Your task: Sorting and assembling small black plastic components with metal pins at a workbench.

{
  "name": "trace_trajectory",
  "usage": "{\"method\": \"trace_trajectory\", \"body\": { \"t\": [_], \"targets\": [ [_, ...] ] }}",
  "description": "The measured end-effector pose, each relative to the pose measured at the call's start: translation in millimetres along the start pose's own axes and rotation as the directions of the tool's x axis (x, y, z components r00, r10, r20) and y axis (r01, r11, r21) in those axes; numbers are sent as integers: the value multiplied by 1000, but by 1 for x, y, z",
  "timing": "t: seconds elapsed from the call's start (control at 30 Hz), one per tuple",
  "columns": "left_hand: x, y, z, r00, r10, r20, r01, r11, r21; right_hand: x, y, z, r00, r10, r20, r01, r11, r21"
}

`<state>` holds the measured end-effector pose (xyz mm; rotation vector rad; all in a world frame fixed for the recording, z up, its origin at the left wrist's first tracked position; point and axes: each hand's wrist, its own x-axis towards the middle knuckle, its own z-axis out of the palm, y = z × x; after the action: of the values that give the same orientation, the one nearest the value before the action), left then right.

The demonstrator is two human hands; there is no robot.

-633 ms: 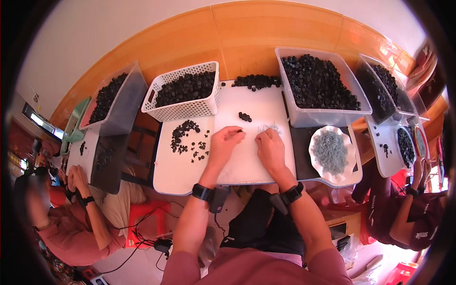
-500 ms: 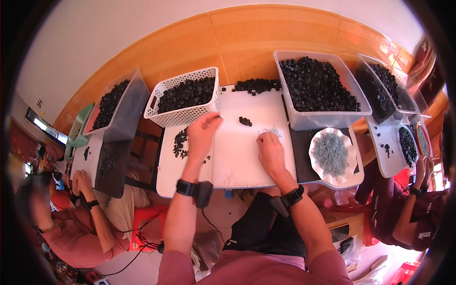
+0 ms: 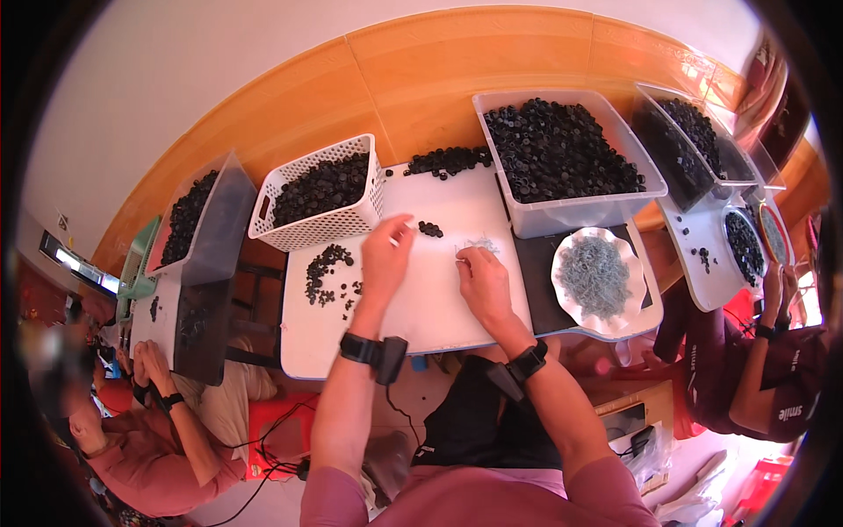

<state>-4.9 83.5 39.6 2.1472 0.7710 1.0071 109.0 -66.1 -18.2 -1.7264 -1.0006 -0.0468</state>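
Left hand pinches something small, too tiny to identify, beside the few loose black plastic caps at frame centre, right hand fingertips down on thin grey wire springs on the white tray; looks mid-assembly, next needs fine alignment.

The left hand rests on the white tabletop, fingertips beside a small cluster of black round caps. The right hand presses down on a little heap of thin grey wire springs. A loose pile of black caps lies left of the left hand. A white perforated plastic basket and a clear plastic bin hold more caps; a white scalloped plate holds grey springs.
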Motion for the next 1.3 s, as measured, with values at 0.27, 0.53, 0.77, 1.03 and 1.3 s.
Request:
{"method": "trace_trajectory", "body": {
  "t": [0.27, 0.53, 0.77, 1.03, 1.3],
  "targets": [
    [-52, -7, 50, 987, 136, 86, -149, 975, 166, -4, 4, -7, 991, -120, -67, 109, 984, -142],
    [-65, -2, 44, 902, 326, 285, -405, 868, 289, -15, -24, -34, 976, -192, -99, 188, 981, -49],
    [-61, 12, 37, 848, 343, 404, -444, 876, 189, 92, -69, -158, 891, -422, -168, 387, 899, -206],
    [-55, 15, 39, 891, 289, 350, -352, 927, 129, 227, 19, -142, 772, -98, 628, 321, 913, -253],
    [-56, 12, 42, 916, 268, 300, -315, 941, 122, 237, 35, -112, 572, 247, 782, 170, 897, -407]
  ]
}}
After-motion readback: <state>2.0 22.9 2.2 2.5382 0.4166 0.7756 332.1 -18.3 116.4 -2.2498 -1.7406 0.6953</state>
